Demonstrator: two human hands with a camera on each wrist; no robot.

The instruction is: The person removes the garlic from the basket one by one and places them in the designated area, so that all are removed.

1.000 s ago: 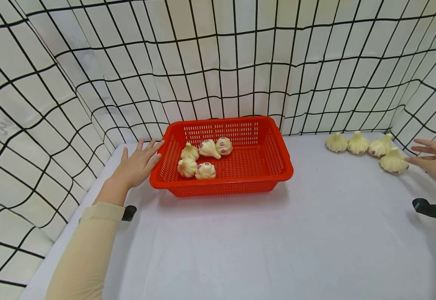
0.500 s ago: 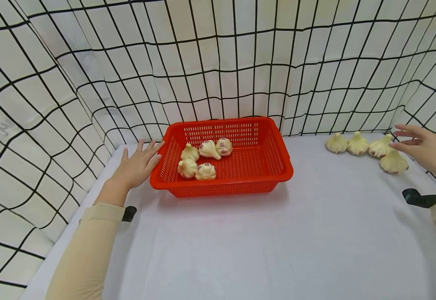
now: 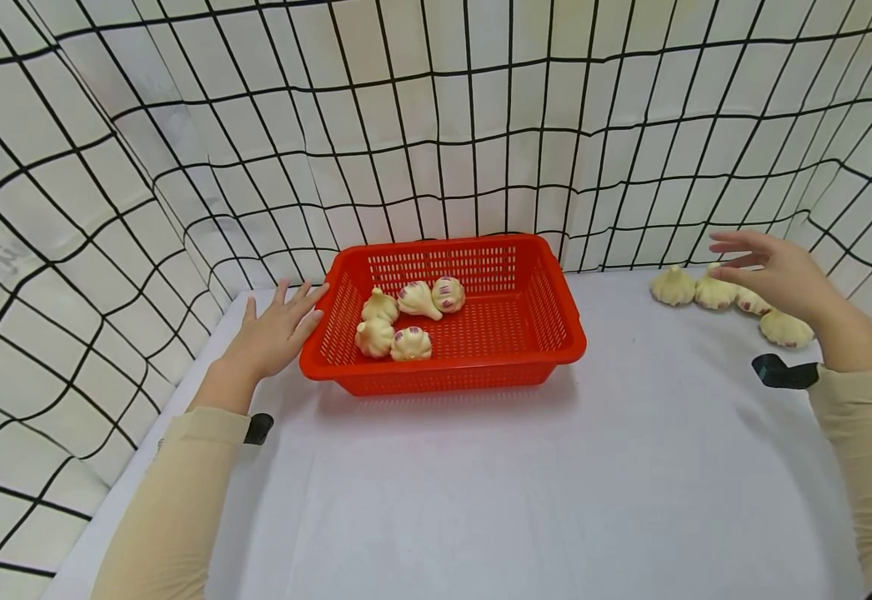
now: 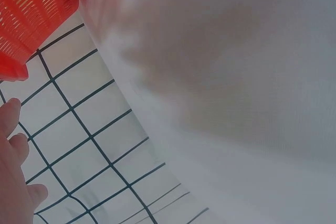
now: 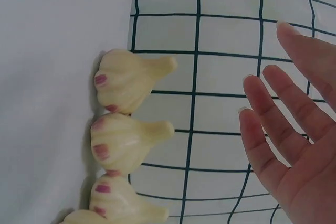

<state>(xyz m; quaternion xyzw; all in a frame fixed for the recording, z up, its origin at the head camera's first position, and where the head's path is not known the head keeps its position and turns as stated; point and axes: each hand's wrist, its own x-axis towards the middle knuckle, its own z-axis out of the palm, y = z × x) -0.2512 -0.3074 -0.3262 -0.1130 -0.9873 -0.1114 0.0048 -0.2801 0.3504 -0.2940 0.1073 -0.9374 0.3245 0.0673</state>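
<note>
A red plastic basket (image 3: 443,382) stands on the white table with several garlic bulbs (image 3: 373,335) grouped in its left half. My left hand (image 3: 274,333) has its fingers spread, fingertips right at the basket's left rim. At the back right, several more garlic bulbs (image 3: 673,286) sit in a touching row that bends toward the front. Above this row hovers my right hand (image 3: 789,279), holding nothing and partly hiding the bulbs behind it. In the right wrist view, the fingers (image 5: 268,145) are loosely extended, apart from the pale, purple-marked bulbs (image 5: 123,142).
Black grid netting (image 3: 481,133) over white sheeting walls the table at the back and both sides. Each wrist carries a small black device (image 3: 781,372). The white tabletop (image 3: 496,492) stretches in front of the basket.
My right hand has moved left and back, from beside the rightmost garlic bulb to above the row. The left hand, basket and bulbs have stayed in place.
</note>
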